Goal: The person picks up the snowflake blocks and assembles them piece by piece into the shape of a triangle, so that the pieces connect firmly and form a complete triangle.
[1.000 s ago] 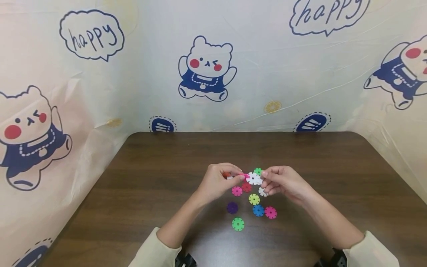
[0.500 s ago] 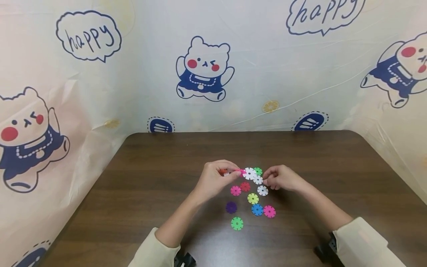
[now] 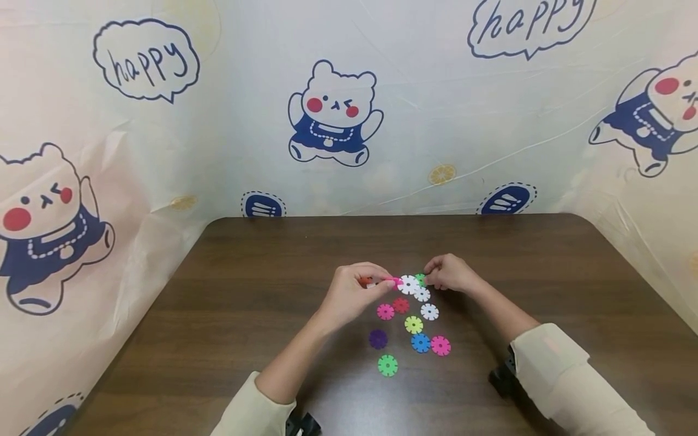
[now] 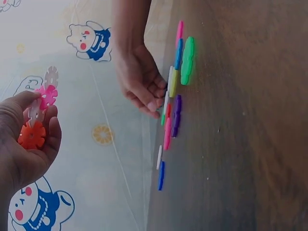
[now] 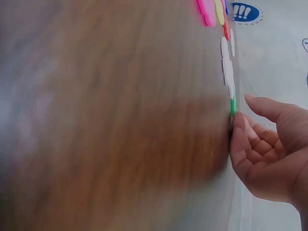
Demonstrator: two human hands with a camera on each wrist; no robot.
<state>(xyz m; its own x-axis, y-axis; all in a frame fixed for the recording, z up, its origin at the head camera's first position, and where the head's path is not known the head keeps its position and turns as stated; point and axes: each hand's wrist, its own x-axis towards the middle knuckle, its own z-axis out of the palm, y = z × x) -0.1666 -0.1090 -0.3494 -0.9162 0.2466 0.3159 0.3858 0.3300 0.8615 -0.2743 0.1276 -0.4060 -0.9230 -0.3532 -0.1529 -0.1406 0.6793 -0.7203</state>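
Note:
My left hand (image 3: 351, 297) pinches a short chain of notched plastic discs, raised above the table. In the left wrist view an orange disc (image 4: 32, 136), a pink disc (image 4: 47, 97) and a white end disc (image 4: 51, 77) show in it, with another white one partly behind the fingers. My right hand (image 3: 451, 274) is at the far green disc (image 3: 420, 279). The right wrist view shows its index fingertip at that disc's edge, on the table, with the thumb apart. Beside the green disc lies a white disc (image 3: 422, 293).
On the brown table (image 3: 262, 351) lie several more loose discs: red (image 3: 400, 304), yellow (image 3: 414, 324), blue (image 3: 420, 343), purple (image 3: 378, 338), pink (image 3: 440, 346) and a near green one (image 3: 388, 365). A printed curtain (image 3: 414, 121) hangs behind the table's far edge.
My right hand has left the white discs and moved away from me to the far green disc. My left hand shifted slightly left with the chain, then stayed nearly still.

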